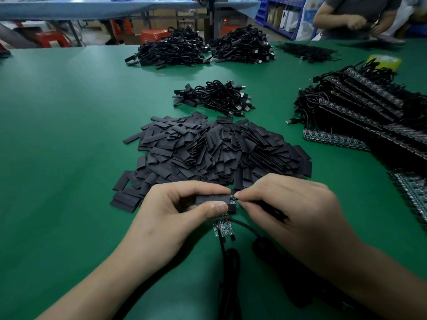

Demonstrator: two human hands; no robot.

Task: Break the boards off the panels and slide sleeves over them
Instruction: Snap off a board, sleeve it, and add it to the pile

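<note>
My left hand [168,209] pinches a flat black sleeve [213,200] between thumb and fingers, just above the green table. My right hand [291,204] pinches the small board [233,200] at the sleeve's right end, where its green tip shows. Below my left thumb hang a few more small green boards [221,226] with black cables [228,257] trailing toward me. A big heap of loose black sleeves [215,148] lies right behind my hands.
Stacked panels with cables [369,112] lie at the right, more green panels [413,192] near the right edge. A small bundle of finished cables [215,98] sits behind the sleeves, larger cable piles [201,49] farther back. Another person [355,17] works at the far right.
</note>
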